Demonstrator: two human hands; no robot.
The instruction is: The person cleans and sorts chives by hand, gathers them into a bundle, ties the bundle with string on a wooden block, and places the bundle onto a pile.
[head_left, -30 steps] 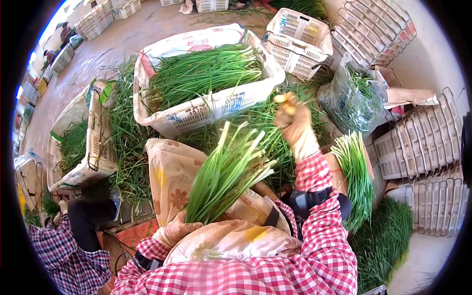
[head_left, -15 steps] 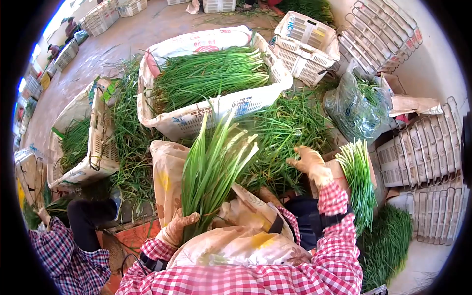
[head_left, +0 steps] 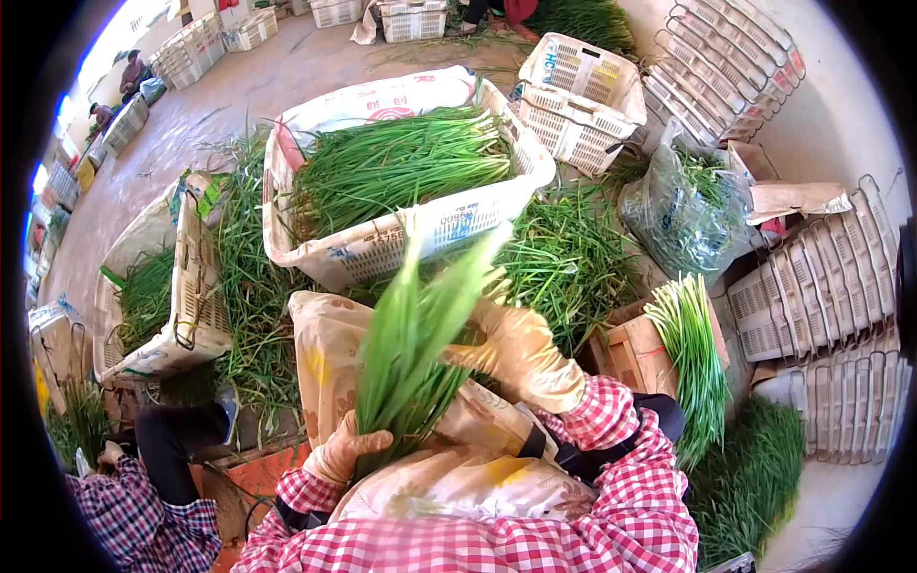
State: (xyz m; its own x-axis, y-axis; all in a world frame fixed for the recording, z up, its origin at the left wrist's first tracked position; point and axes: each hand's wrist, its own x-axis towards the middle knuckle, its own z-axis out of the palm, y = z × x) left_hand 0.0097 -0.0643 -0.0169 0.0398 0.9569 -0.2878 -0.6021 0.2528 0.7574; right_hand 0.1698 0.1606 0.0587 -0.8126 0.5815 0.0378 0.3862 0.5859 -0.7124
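Note:
A bunch of long green chives (head_left: 406, 353), pale stalk ends upward and partly smeared by motion, stands above my lap. My gloved left hand (head_left: 349, 449) is closed around its lower part. At the bunch's right side is my gloved right hand (head_left: 525, 358), its thumb and fingers apart at the stalks; the fingertips are partly hidden by the leaves. A patterned apron (head_left: 458, 482) covers my lap. Beyond the bunch stands a white plastic crate (head_left: 401, 239) holding many chives laid flat, with a white sack (head_left: 377, 100) along its far side.
Loose leaves (head_left: 573, 258) lie heaped on the floor ahead. To the right, a chive bundle (head_left: 688, 353) rests on a wooden box (head_left: 638, 355), near a plastic bag (head_left: 693, 215) and stacked crates (head_left: 821, 296). A co-worker in a checked sleeve (head_left: 119, 501) sits at left beside another crate (head_left: 196, 277).
My right hand has moved left from near the wooden box to the bunch. The bunch's upper part is now blurred, while my left hand keeps its hold.

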